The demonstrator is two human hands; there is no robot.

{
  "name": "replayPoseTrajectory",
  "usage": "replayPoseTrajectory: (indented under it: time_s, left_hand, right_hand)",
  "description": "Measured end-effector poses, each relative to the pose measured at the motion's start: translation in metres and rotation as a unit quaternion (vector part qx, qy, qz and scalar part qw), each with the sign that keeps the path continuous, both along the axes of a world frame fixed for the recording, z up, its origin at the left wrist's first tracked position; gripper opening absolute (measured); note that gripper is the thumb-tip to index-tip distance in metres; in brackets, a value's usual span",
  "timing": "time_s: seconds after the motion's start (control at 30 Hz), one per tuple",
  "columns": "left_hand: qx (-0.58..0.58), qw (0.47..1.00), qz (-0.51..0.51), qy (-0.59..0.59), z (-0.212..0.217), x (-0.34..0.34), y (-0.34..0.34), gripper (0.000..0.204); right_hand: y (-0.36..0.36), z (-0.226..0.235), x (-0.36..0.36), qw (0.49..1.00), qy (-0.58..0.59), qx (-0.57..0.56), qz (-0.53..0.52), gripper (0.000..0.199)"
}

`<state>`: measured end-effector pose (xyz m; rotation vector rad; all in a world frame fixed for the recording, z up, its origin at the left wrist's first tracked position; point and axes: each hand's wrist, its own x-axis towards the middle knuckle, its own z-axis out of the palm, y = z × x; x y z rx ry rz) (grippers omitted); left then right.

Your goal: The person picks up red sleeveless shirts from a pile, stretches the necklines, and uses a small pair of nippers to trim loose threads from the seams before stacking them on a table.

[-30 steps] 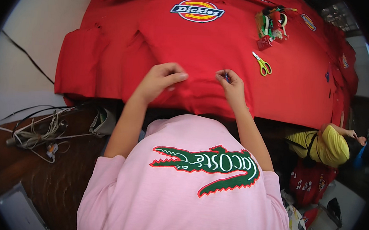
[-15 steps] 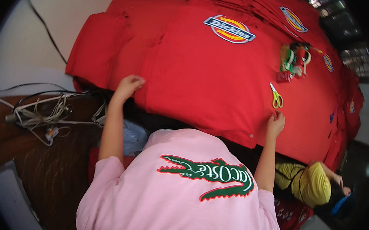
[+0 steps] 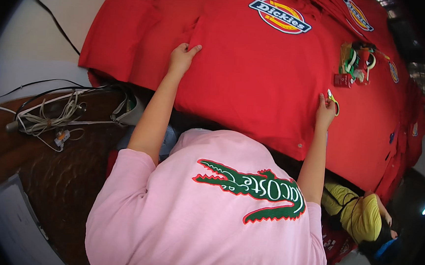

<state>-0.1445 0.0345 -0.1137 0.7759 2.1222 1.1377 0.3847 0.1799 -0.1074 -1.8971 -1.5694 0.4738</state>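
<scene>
A red fabric panel (image 3: 255, 81) with a sewn-on oval badge (image 3: 280, 15) lies spread on top of other red cloth. At the panel's left edge is my left hand (image 3: 182, 60), its thumb and fingers closed on the cloth. Opposite, my right hand (image 3: 326, 112) pinches the right edge, fingertips pointing away from me. Just beyond its fingers lie scissors (image 3: 336, 107) with yellow-green handles, partly hidden by that hand.
Beyond the scissors sits a small box of tapes and tools (image 3: 354, 66). Bundled cables (image 3: 51, 119) lie on the brown surface at left. A person in a yellow top (image 3: 364, 219) is at lower right. More red pieces with badges (image 3: 357, 14) lie at far right.
Both hands have moved farther away from me, the left one also rightward to the panel's edge. My right hand has come up beside the scissors and now partly covers them.
</scene>
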Motion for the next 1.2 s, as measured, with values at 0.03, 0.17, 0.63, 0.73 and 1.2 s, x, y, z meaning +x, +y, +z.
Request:
replayPoseTrajectory:
  time_s: [0.03, 0.17, 0.63, 0.73, 1.2]
  left_hand:
    - [0.003, 1.000, 0.000, 0.005, -0.002, 0.003, -0.003, 0.043]
    - [0.084, 0.995, 0.004, -0.053, -0.008, 0.006, -0.015, 0.041]
    - [0.064, 0.990, 0.005, 0.126, 0.008, -0.002, -0.039, 0.038]
    - [0.091, 0.983, -0.027, 0.157, 0.001, -0.017, -0.039, 0.047]
    - [0.009, 0.999, -0.012, 0.047, -0.005, 0.018, -0.103, 0.041]
  right_hand:
    - [-0.006, 0.006, -0.003, 0.999, 0.017, -0.039, -0.001, 0.047]
    - [-0.022, -0.012, 0.030, 0.994, -0.082, -0.076, 0.016, 0.051]
    - [-0.036, -0.012, 0.029, 0.996, -0.086, 0.025, -0.022, 0.055]
    - [-0.029, -0.022, 0.045, 0.996, -0.076, -0.034, -0.030, 0.053]
    - [-0.093, -0.004, 0.043, 0.999, -0.038, -0.036, -0.004, 0.042]
